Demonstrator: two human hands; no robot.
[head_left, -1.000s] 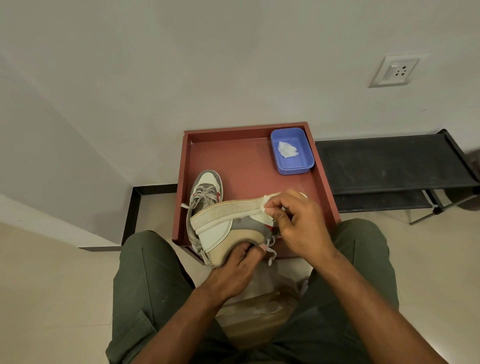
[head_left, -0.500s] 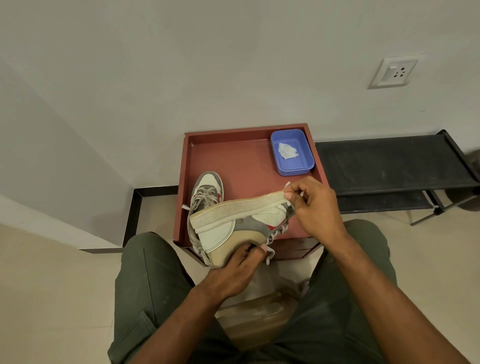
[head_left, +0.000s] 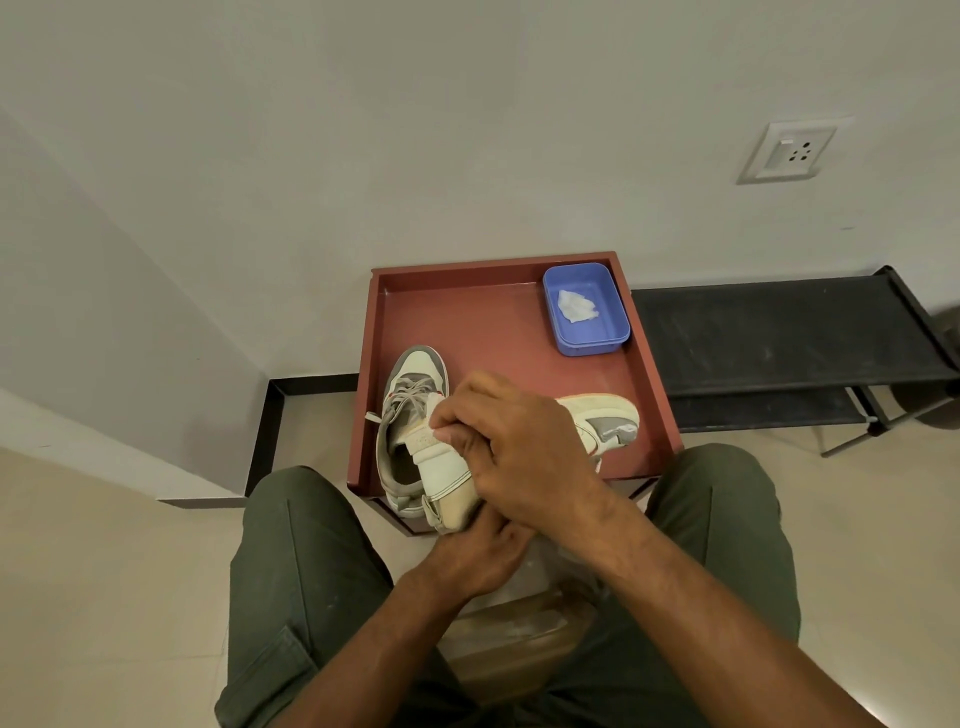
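At the left of the red tray (head_left: 478, 332) the other sneaker (head_left: 410, 395) stands upright on its sole, laces up, parked out of the way so that I deal with one shoe at a time.

Just beside it is the sneaker (head_left: 605, 418) I am working on. It lies tipped on its side across the near half of the tray, heel toward me and toe pointing right, so the pale edge of the sole faces up where I can see it and reach it.

My left hand (head_left: 478, 556) comes up from below with its fingers curled round the heel end. That is my brace, and it keeps the shoe from rolling while I rub.

My right hand (head_left: 514, 447) lies over the middle of the shoe with the fingers bunched tight, pinching a white wipe (head_left: 432, 408) against the sole rim near the heel. Most of the wipe is hidden under my fingertips. I judge this to be mid-scrub, with the rest of the rim to do.

Further right, in the far corner of the tray, is the blue tub (head_left: 582, 349) with a spare wipe (head_left: 575, 306) in it, close enough to reach without letting go of the heel. Beyond the tray is the black rack (head_left: 779, 332), low against the wall.
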